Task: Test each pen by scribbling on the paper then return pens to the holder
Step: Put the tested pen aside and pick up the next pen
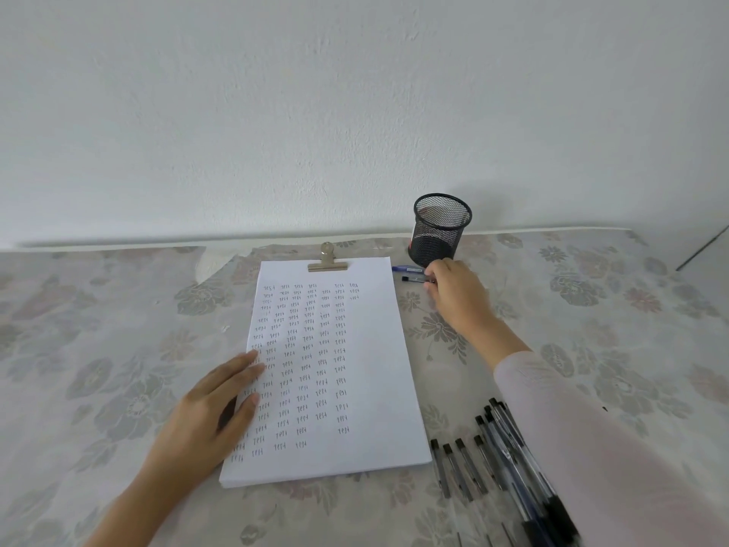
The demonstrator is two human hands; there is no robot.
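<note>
The blue pen and the second pen just below it lie side by side on the tablecloth, between the top right corner of the paper and the foot of the mesh holder. Both point their tips toward the sheet. Your right hand covers their far ends with the fingers curled down. I cannot tell whether they pinch a pen or only touch it, since the knuckles hide the contact.

Both pens are slim. The upper barrel is blue, and the lower one is clear with a dark tip.

The holder stands upright against the wall and looks to have no pens in it (the mesh lets you see through), so my guess is that tested pens are being parked at its base, ready to drop in.

Your left hand lies flat on the paper's left edge, fingers straight and together, most likely to stop the sheet sliding. The page is filled with columns of small handwritten words. A bulldog clip bites the top.

Near your right sleeve, a row of pens lies apart from the sheet.
</note>
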